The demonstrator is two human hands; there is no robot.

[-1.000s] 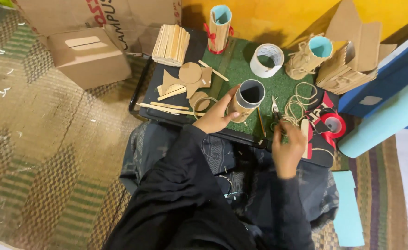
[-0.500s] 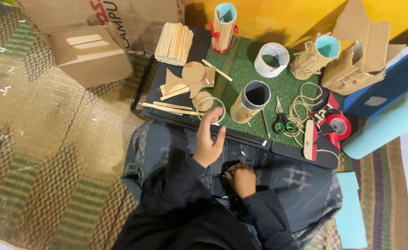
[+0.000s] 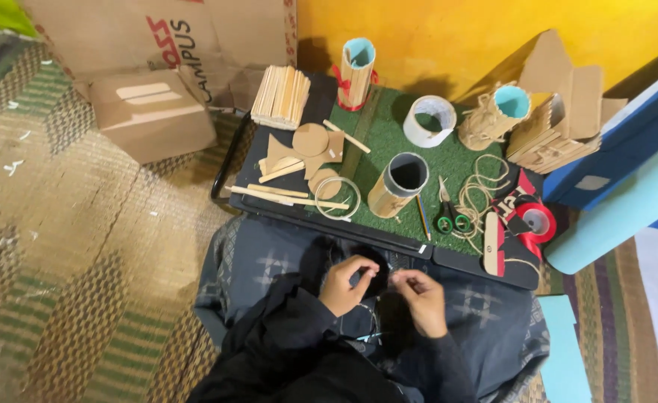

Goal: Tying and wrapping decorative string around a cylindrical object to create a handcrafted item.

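My left hand (image 3: 347,282) and my right hand (image 3: 422,298) are close together over my lap, just in front of a black tray (image 3: 269,205). The fingertips of both are pinched shut; anything between them is too small to see. On the tray's green mat (image 3: 388,142), nearest my hands, lies a tube clad in wooden sticks (image 3: 397,185) with a grey inside. Green-handled scissors (image 3: 448,216) and a loose coil of twine (image 3: 485,183) lie to its right. Cardboard cutouts (image 3: 306,145), long sticks (image 3: 284,195) and a thin ring (image 3: 338,195) lie to its left.
At the tray's back are a stack of sticks (image 3: 280,95), a stick tube with red ribbon (image 3: 356,71), a white tape roll (image 3: 429,119) and a twine-wrapped tube (image 3: 493,112). A red tape roll (image 3: 536,222), folded cardboard (image 3: 560,112), a blue foam roll (image 3: 620,209) and cardboard box (image 3: 153,112) surround it.
My left hand has left the stick tube and come back to my lap. My right hand has drawn back from beside the scissors to meet it.
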